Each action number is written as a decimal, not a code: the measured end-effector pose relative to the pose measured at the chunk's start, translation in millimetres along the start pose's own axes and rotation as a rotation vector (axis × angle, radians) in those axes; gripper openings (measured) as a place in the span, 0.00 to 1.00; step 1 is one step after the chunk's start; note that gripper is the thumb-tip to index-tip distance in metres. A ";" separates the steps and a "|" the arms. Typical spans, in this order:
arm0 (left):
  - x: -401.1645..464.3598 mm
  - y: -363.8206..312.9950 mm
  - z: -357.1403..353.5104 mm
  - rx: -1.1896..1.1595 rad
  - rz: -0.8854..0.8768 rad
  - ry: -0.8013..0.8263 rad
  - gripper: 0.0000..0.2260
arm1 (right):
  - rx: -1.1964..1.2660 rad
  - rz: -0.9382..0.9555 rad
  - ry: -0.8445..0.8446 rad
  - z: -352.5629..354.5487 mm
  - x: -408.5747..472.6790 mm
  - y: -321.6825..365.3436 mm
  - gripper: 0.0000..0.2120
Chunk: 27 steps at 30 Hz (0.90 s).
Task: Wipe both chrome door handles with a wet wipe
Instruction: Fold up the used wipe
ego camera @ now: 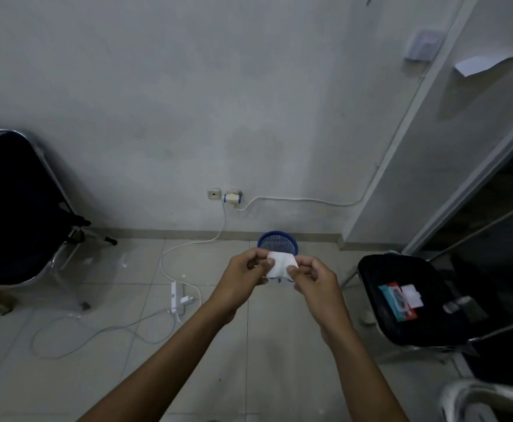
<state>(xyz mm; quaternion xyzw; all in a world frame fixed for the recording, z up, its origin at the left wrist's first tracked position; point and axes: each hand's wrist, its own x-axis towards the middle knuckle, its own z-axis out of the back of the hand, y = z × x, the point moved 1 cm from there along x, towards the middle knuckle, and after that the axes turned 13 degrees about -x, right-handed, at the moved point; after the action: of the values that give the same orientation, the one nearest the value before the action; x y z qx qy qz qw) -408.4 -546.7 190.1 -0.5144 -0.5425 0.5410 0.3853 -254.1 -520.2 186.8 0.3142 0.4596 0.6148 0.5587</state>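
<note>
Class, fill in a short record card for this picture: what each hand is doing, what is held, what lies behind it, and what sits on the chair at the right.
left hand: pinches the wipe's left edge
right hand: pinches its right edge
wipe: white, held between both hands
basket: blue, on the floor behind the wipe
chair: black seat, holds a wipes pack
door handles: not in view
</note>
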 end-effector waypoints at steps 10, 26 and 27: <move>128.2 19.0 -10.9 -0.065 0.047 0.032 0.02 | 0.204 -0.164 -0.018 10.8 101.1 -16.3 0.07; 326.4 26.3 0.3 0.121 0.031 0.396 0.07 | 0.315 -0.396 -0.051 -15.2 295.4 -17.1 0.06; 335.8 28.1 2.2 0.145 0.041 0.391 0.07 | 0.315 -0.392 -0.057 -16.4 303.1 -16.1 0.04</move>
<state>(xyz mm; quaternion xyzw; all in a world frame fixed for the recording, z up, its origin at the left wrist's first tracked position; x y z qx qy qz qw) -465.0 -222.9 115.7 -0.5914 -0.4064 0.4761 0.5083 -316.5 -228.8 127.3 0.3195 0.5857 0.4066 0.6241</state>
